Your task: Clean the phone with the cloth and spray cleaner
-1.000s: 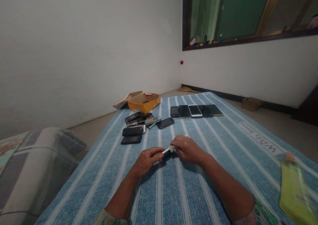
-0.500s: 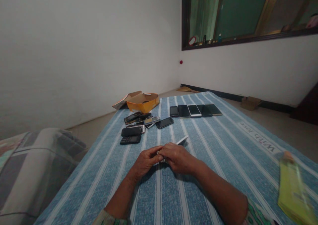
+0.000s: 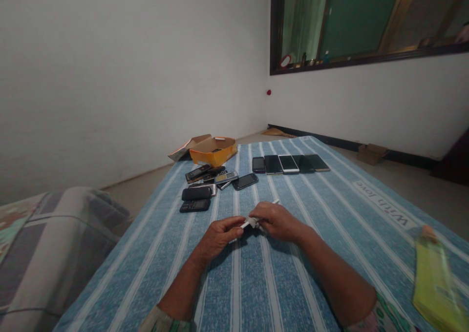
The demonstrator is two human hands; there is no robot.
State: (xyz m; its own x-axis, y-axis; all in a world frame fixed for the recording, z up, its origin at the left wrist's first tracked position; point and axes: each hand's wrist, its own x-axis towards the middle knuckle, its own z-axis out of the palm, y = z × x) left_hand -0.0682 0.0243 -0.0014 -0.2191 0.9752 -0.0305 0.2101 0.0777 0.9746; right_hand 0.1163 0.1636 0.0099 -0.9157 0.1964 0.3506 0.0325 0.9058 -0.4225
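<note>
Over a blue-and-white striped cloth [image 3: 330,273], the person's fingers [image 3: 262,214] are closed together on a slim white plastic piece [image 3: 249,222], too small to identify exactly. It sits between the left hand [image 3: 218,237] and the right hand [image 3: 278,222], gripped by both, with a thin white end poking out past the right hand, away from the person.

Just beyond the hands lies a loose cluster of mobile phones [image 3: 210,178], with a black keypad phone [image 3: 195,205] at its near edge. To its right, five smartphones [image 3: 289,164] stand side by side in a neat row, screens up. An open orange cardboard box [image 3: 213,150] sits behind the cluster, near the cloth's far end. Near the right edge of the cloth lies a long yellow-green packet [image 3: 436,283], and a printed "With love" band [image 3: 381,205] runs along that side. A grey padded bundle [image 3: 54,254] lies to the left, beside a white wall [image 3: 128,68].
</note>
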